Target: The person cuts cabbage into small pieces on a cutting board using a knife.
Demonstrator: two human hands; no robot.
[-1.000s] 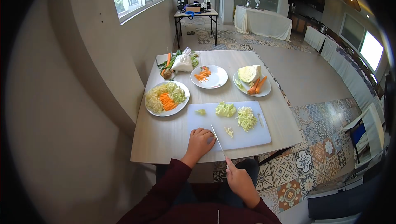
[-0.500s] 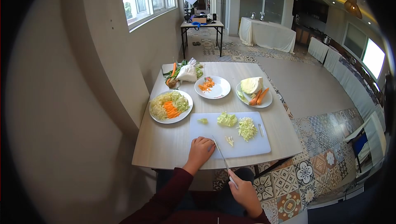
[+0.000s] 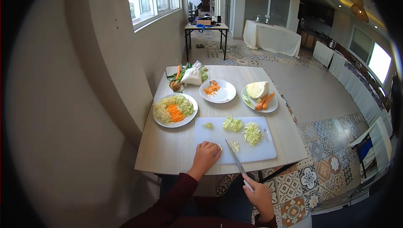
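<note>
My left hand (image 3: pixel 205 156) rests at the front left of the white cutting board (image 3: pixel 205 133), its fingers curled down over a small piece of cabbage. Only a pale edge of that piece shows by the fingertips. In my right hand (image 3: pixel 259 195) is a knife (image 3: pixel 236 157), gripped by its light handle. Its blade points away from me over the board, to the right of my left hand and apart from it. Near the tip lie a few cut strips of cabbage (image 3: pixel 235 145). Farther back are a heap of shredded cabbage (image 3: pixel 253 134), a cabbage chunk (image 3: pixel 232 123) and a small scrap (image 3: pixel 208 125).
A plate (image 3: pixel 158 119) of shredded vegetables stands left of the board. Behind are a plate (image 3: pixel 226 96) with carrot pieces and a plate (image 3: pixel 275 104) with a cabbage wedge and carrots. A bag of white contents (image 3: pixel 192 77) leans by vegetables at the back left.
The knife has moved right, away from my left fingers, and my right hand has gone with it. My left hand stays at nearly the same spot on the board.
</note>
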